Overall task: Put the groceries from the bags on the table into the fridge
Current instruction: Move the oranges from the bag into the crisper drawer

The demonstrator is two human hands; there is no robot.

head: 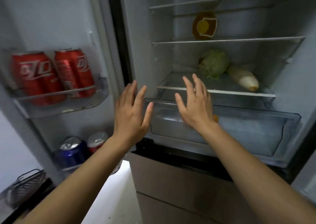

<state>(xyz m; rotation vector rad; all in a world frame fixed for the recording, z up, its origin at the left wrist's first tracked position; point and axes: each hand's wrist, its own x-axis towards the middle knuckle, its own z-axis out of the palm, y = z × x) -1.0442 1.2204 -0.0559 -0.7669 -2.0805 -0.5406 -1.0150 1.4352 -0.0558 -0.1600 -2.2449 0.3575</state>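
Observation:
The fridge stands open in front of me. On its lower glass shelf (222, 91) lie a green cabbage (214, 63) and a white radish (243, 78). A brown-and-yellow packet (204, 25) stands on the shelf above. Below, the clear crisper drawer (256, 131) is pulled out, with something small and orange (216, 118) showing behind my right wrist. My left hand (132, 114) is raised with straight fingers beside the drawer's left end and holds nothing. My right hand (195, 104) hovers with spread fingers over the drawer's front rim, also empty.
The open door on the left carries two red cans (51, 76) in its upper bin and a blue can (71, 152) with another red can (96, 141) lower down. A wire rack (25, 186) sits at the bottom left. Brown freezer drawers (179, 189) lie below.

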